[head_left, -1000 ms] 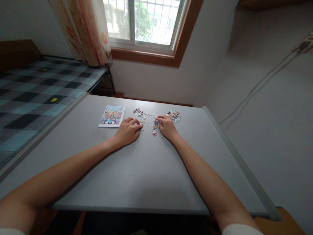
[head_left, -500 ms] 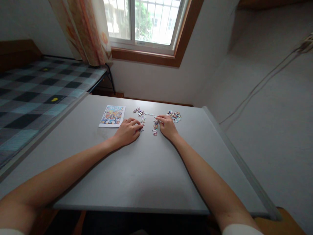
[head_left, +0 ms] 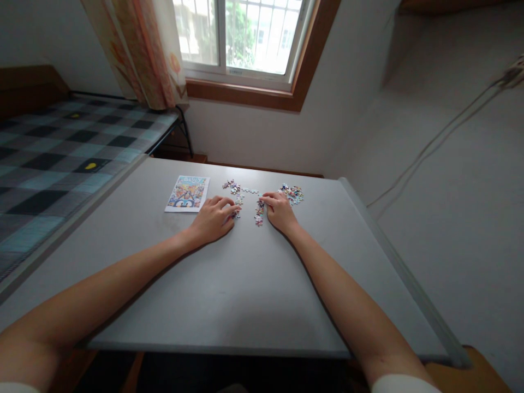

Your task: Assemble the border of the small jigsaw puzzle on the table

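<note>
Both my hands rest on a grey table [head_left: 245, 284] among small colourful jigsaw pieces. My left hand [head_left: 213, 218] lies palm down with its fingers curled, and the fingertips pinch a small piece [head_left: 236, 214] beside a short joined column. My right hand [head_left: 280, 212] has its fingers pressed together, with the tips on the top of a joined strip of pieces [head_left: 259, 211]. A thin row of joined pieces [head_left: 249, 191] runs between the hands at the far side. A loose heap of pieces [head_left: 292, 193] lies just beyond my right hand, and a smaller cluster [head_left: 232, 187] lies beyond my left.
A colourful reference picture card [head_left: 187, 193] lies flat on the table left of my left hand. A bed with a checked cover [head_left: 53, 158] stands against the table's left edge. A window [head_left: 241, 38] and a curtain [head_left: 139, 54] are behind, and a cable [head_left: 434, 142] runs down the right wall.
My left hand's fingertips have shifted slightly over the pieces. The view has barely moved and the arms stay in place.
</note>
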`<state>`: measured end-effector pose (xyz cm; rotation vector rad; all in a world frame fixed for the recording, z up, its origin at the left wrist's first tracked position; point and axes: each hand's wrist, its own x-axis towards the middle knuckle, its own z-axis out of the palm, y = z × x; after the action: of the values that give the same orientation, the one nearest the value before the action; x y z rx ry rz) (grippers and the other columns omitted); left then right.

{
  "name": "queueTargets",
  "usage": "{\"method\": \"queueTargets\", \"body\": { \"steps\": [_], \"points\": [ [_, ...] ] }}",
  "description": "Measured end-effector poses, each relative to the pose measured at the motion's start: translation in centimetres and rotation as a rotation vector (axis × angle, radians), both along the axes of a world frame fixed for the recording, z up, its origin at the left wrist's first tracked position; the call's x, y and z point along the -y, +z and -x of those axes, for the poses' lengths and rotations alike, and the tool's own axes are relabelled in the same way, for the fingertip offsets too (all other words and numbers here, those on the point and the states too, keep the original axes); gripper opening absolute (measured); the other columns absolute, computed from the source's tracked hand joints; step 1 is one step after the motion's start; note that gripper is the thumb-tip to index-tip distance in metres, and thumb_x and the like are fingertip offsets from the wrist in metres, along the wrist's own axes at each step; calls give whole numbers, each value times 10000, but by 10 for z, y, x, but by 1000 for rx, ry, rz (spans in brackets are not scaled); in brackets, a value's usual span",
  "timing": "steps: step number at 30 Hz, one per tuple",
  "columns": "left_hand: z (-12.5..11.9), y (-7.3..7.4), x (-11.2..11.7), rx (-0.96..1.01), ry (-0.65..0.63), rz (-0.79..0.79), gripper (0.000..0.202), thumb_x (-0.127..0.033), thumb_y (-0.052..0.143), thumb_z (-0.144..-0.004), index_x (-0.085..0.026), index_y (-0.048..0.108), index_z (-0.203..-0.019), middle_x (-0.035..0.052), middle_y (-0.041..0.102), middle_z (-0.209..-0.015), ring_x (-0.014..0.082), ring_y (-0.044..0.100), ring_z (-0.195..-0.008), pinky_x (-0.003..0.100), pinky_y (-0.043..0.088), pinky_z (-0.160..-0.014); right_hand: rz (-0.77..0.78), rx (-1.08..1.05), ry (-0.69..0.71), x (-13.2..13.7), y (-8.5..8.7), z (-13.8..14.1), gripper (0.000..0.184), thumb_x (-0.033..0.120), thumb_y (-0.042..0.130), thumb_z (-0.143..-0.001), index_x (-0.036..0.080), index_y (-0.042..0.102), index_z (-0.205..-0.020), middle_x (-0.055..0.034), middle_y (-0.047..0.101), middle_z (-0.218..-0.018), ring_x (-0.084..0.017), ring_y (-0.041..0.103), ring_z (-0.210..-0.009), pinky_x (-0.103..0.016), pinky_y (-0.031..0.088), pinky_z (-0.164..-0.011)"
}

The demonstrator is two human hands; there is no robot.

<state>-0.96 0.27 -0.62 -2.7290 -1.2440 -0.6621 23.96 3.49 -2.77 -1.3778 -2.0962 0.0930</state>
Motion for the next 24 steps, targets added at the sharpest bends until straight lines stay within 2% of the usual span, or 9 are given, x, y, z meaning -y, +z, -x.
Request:
{"method": "queueTargets", "body": {
  "steps": [9,14,24],
  "points": [
    [0,-1,0,-26,-9,4,321,-250,499,-888,-239,665,-1162,72,644,-1108,263,521,-1055,436,413,-906,-11,18,8,-1,-2,-1,389,59,466,-821,221,753,-1026,-71,683,-1119,-229,556,-1035,-405,424,-991],
    [0,1,0,-37,13,17,309,-265,500,-883,-274,680,-1134,61,653,-1113,273,525,-1061,451,387,-899,-2,4,4,-1,0,0,388,51,481,-805,237,755,-1008,-64,686,-1109,-228,566,-1037,-412,425,-991],
    [-2,-1,1,9,31,24,282,-289,502,-902,-269,678,-1120,46,667,-1093,248,536,-1047,424,359,-906,7,1,5,0,1,0,400,59,474,-791,231,757,-1016,-76,686,-1119,-237,571,-1051,-430,431,-997]
  ]
}}
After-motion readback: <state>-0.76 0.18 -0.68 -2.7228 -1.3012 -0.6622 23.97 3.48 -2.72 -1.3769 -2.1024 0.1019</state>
